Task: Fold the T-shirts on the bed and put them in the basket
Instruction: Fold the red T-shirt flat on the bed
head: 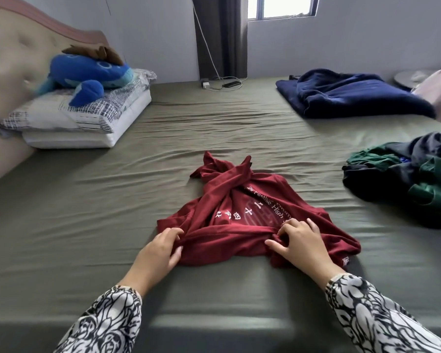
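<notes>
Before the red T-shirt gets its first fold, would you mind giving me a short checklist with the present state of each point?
1. Left hand grips the red T-shirt at its near edge: ok.
2. Right hand pinches the same bunched near edge: ok.
3. Shirt spread flat: not ok; it is twisted and crumpled, with its far end bunched.
4. Bare bed sheet around the shirt to spread it on: ok.
5. Pile of dark clothes lies apart from the shirt: ok.
6. Basket within reach: cannot tell; none is in view.
</notes>
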